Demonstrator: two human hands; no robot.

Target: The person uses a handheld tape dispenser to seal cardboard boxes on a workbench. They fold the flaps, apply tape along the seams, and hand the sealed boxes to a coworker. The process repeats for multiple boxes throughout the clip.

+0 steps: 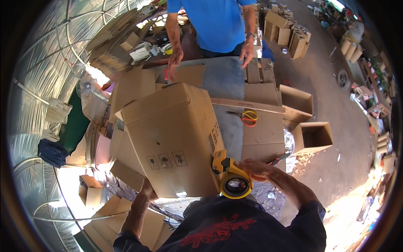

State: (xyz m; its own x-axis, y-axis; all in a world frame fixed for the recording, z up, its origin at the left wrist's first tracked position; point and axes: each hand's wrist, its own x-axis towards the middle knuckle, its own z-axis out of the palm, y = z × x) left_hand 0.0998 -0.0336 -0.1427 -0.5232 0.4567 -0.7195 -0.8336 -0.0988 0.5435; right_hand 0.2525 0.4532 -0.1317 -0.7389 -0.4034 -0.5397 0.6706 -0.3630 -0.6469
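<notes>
A large cardboard box [170, 141] stands tilted in front of me, with printed handling symbols on its near face. My left hand [148, 190] is against its lower left corner, the fingers mostly hidden by the box. At the box's lower right edge, my right hand [256, 169] grips a yellow tape dispenser [234, 181]. A piece of tape [181, 192] shows at the box's bottom edge. Beyond the box, scissors [248, 118] with yellow and red handles lie on cardboard beside a wooden strip [248, 105] that bears writing.
Across the metal-topped table [223, 74] stands a person in a blue shirt [211, 25], both hands over its far edge. Open cardboard boxes [315, 138] stand to the right. Flattened cardboard [129, 148] lies left, near a fan [88, 85]. A red-and-black tool [278, 159] lies beyond my right hand.
</notes>
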